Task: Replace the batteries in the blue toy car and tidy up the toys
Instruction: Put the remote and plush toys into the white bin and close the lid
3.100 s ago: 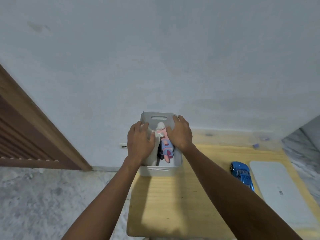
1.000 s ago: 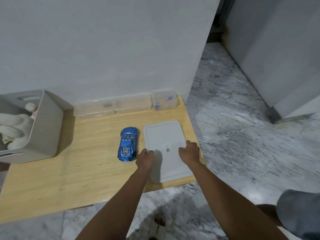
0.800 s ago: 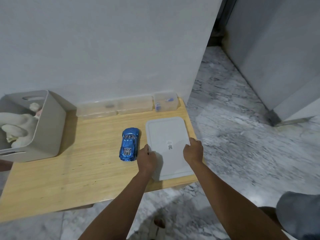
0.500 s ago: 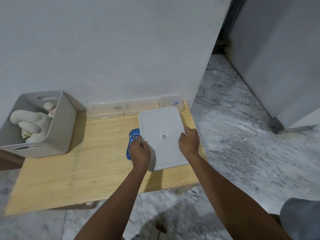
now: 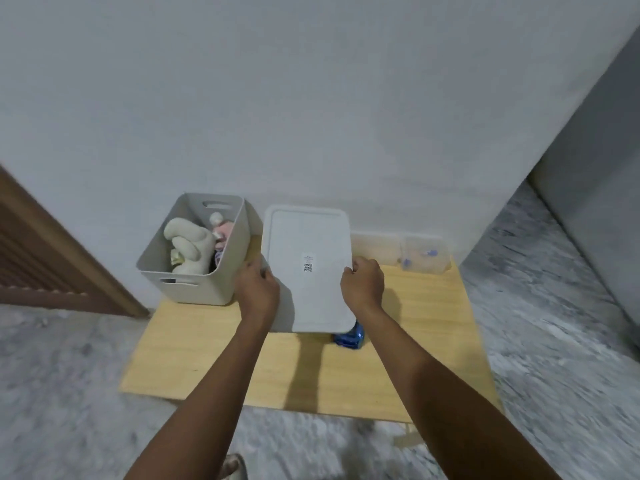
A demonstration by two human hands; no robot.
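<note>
The small glossy blue toy car (image 5: 349, 336) is left on the light wooden table (image 5: 426, 341), half hidden just below the right hand (image 5: 363, 284). One flat white plastic lid (image 5: 308, 268) is gripped at its edges by both hands, the left hand (image 5: 258, 284) beside one grey bin (image 5: 194, 251) of soft toys. Closing the bin seems near; whether the batteries are changed cannot be told.

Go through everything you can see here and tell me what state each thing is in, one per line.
white lid: lifted off the table, held by both long edges
left hand: gripping the lid
right hand: gripping the lid
grey bin: open, uncovered, soft toys inside
blue toy car: on the table, mostly hidden under the lid
clear boxes: against the wall
</note>
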